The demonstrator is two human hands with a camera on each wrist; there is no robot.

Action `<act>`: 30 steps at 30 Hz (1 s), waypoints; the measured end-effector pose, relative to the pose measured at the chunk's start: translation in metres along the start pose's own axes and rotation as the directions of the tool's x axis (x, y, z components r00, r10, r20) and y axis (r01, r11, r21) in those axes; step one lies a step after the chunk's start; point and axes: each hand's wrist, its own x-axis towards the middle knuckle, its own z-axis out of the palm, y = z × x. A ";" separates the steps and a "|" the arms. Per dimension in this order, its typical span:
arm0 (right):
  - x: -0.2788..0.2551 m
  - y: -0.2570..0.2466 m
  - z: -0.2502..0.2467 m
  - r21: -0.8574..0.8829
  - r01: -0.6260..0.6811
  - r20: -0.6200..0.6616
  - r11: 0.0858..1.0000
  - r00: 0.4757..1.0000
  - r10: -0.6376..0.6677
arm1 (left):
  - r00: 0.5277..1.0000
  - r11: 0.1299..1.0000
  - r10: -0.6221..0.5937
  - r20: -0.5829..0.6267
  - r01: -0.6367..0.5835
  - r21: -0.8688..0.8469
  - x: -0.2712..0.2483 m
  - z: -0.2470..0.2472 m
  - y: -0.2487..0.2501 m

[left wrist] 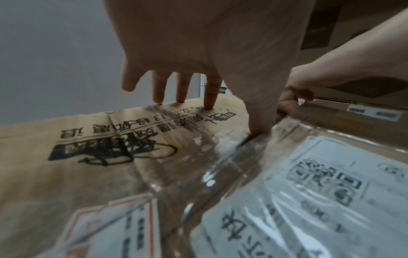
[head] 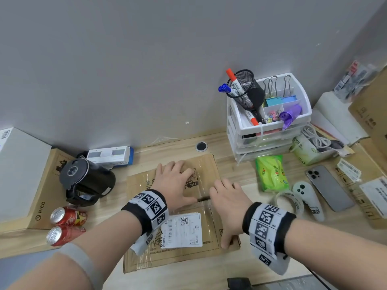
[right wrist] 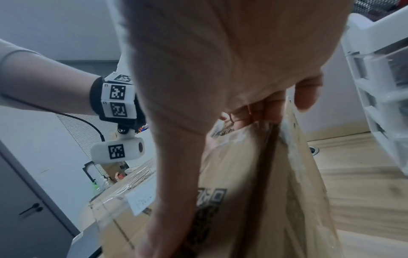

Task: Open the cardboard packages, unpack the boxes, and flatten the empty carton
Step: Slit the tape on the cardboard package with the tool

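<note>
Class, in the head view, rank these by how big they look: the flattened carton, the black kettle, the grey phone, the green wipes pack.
1. carton
2. black kettle
3. grey phone and green wipes pack: they look alike, so no ranking.

The left hand (head: 174, 181) covers part of the black print on the carton (head: 206, 170), and in the head view the right hand (head: 227, 203) hides the carton's right edge. Label (head: 182, 230) text is too small to read. The right wrist view blurs the fingertips (right wrist: 305, 97) and cuts off the palm at the top. The frame bottom crops both forearms.
</note>
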 end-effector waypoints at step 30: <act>-0.012 -0.042 0.032 0.374 -0.002 0.008 0.928 1.000 -0.002 | 0.815 0.899 -0.389 0.430 0.438 -0.017 -0.092 0.012 -0.085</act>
